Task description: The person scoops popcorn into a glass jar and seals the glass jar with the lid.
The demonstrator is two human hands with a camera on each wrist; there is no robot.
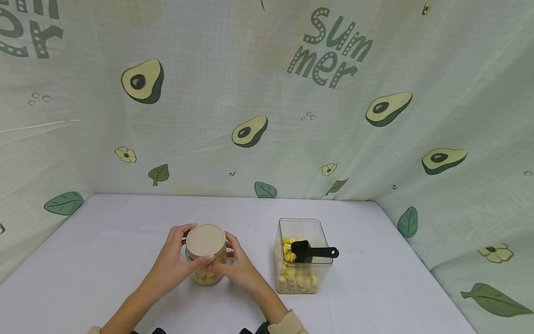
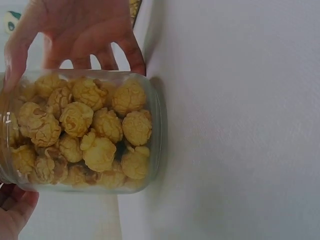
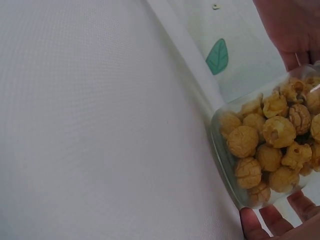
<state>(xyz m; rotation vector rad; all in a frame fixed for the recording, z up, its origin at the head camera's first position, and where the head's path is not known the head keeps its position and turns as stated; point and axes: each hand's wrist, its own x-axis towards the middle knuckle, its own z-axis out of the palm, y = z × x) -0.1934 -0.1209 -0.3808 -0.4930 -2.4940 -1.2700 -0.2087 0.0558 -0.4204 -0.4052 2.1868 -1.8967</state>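
Note:
A clear glass jar (image 1: 204,277) filled with round caramel popcorn (image 2: 85,135) stands on the white table with a beige lid (image 1: 206,240) on top. My left hand (image 1: 180,260) grips it from the left, thumb across the front near the lid's edge. From the right my right hand (image 1: 238,265) holds it, its thumb meeting the left one in front and its fingers round the side. In the right wrist view, fingertips (image 3: 252,225) of my right hand lie against the glass. The far side of the jar is hidden.
Right of the jar stands a clear rectangular container (image 1: 277,273) partly filled with yellow popcorn (image 1: 298,278). A black scoop (image 1: 313,252) rests in it, handle over the right rim. A printed cloth (image 1: 200,106) hangs behind the white table (image 1: 375,278).

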